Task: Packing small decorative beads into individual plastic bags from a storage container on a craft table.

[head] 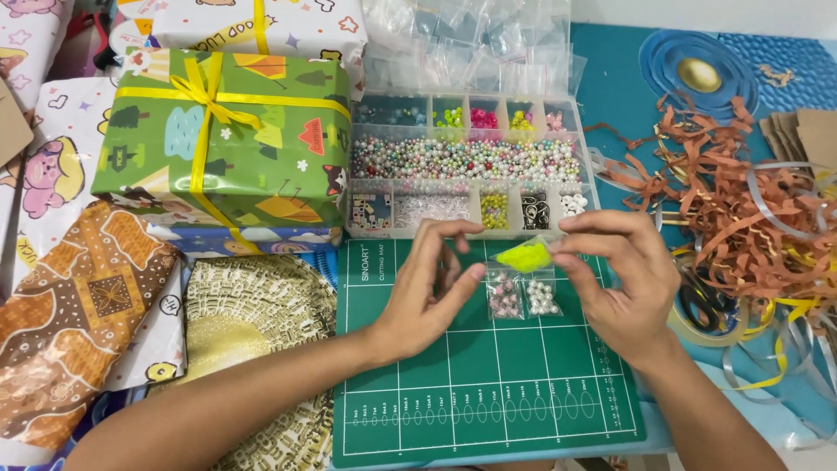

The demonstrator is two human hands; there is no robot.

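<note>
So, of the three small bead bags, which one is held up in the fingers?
The yellow bead bag, pinched by the right hand. The pink bead bag and white pearl bag lie flat on the green cutting mat.

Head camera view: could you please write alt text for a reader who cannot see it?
The right hand pinches a small bag of neon yellow beads above a green cutting mat, the open left hand beside it. Two small bead bags lie beneath, a bead organizer box behind.

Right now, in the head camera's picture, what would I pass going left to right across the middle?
Brown patterned parcel → gold round mat → left hand → small bag of yellow-green beads → right hand → heap of brown paper shreds and ribbon.
</note>
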